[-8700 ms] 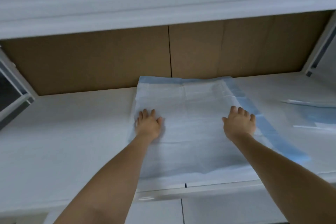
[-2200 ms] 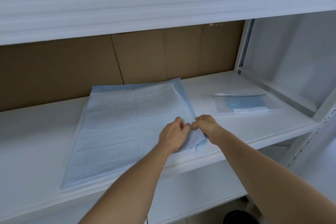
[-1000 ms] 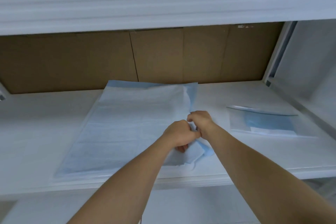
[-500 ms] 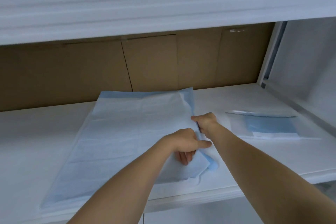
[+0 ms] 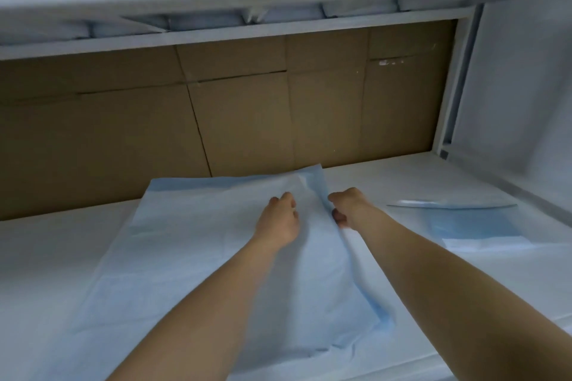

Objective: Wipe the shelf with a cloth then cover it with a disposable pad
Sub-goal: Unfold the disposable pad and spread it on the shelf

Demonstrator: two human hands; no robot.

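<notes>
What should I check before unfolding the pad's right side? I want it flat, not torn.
1. Right hand pinches the disposable pad's blue edge: ok.
2. Left hand presses on the pad: ok.
3. Shelf bare right of the pad for spreading: ok.
4. Plastic packet clear of the unfolding path: cannot tell.
5. Pad flat at near right corner: not ok, rumpled.

One white shelf [image 5: 46,257] carries one unfolding disposable pad [image 5: 185,257] — and, to the pad's right, one clear packet [image 5: 473,226] (something blue folded inside). Two hands: left hand [image 5: 278,219], right hand [image 5: 349,206].
</notes>
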